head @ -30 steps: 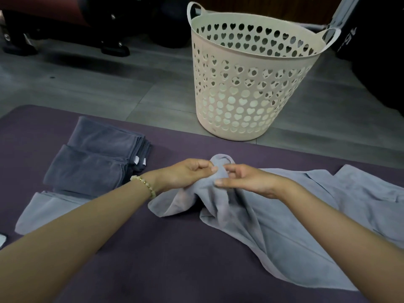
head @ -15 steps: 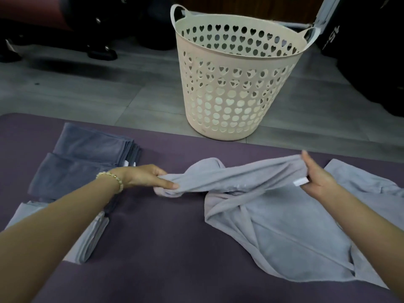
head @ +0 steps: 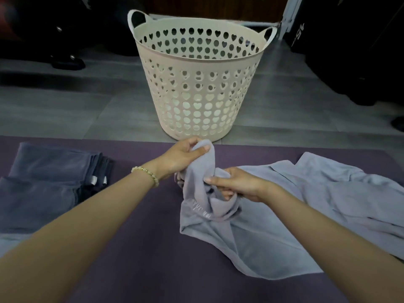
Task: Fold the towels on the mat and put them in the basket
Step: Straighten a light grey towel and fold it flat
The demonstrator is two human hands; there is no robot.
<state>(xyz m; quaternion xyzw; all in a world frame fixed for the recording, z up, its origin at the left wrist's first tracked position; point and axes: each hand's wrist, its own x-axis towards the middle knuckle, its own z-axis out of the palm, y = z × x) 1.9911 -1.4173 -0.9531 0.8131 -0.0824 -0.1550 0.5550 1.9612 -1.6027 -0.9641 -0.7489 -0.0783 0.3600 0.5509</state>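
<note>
A light grey towel (head: 273, 241) lies crumpled on the purple mat (head: 135, 265), spreading to the right. My left hand (head: 181, 157) pinches one raised end of it just in front of the basket. Slightly lower and to the right, my right hand (head: 236, 185) grips a bunched part of the same towel. The cream basket (head: 196, 84) with heart-shaped holes stands on the floor just beyond the mat; its inside looks bare. Folded dark grey towels (head: 52, 173) are stacked on the mat at the left.
Another light grey cloth (head: 8, 241) peeks out at the left edge below the stack. Grey floor tiles (head: 76, 106) surround the basket. Dark objects (head: 354, 51) stand at the back left and right.
My hands, stretched wide apart with the towel between them half a second ago, have come back together at the middle. The towel is bunched again, and the view has shifted so the basket looks centred.
</note>
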